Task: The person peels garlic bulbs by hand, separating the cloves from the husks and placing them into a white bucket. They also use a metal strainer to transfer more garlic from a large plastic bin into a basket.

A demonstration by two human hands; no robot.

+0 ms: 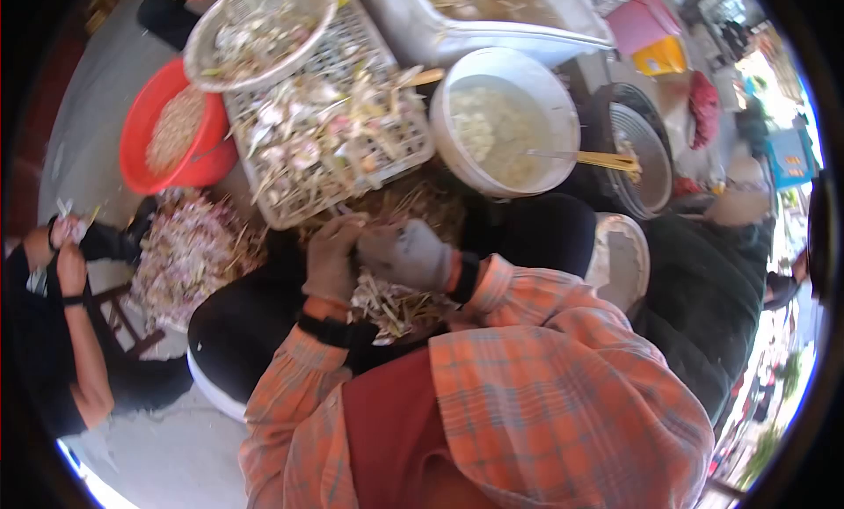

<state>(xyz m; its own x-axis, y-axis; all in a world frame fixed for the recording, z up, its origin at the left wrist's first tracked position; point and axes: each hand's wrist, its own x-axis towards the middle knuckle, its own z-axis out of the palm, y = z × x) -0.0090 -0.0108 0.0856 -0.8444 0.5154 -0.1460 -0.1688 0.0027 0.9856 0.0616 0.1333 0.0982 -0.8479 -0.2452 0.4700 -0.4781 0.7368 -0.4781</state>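
Observation:
My left hand [332,258] is bare and curled around a small pale garlic piece, held over my lap. My right hand [409,254], in a grey glove, presses against the left hand with its fingers curled; what it grips is hidden. Dry stalks and skins [391,305] lie in my lap just below both hands. A white slatted crate [400,153] heaped with garlic stalks and skins stands right in front of my hands. To its right is a white bowl [457,153] holding peeled cloves, with a yellow-handled tool [607,160] lying across it.
A red basin [145,170] and a white basin [207,43] of scraps sit at the far left. A pile of skins [189,254] lies on the ground at the left, beside another person's arms [75,289]. Metal pans [651,179] stand at the right.

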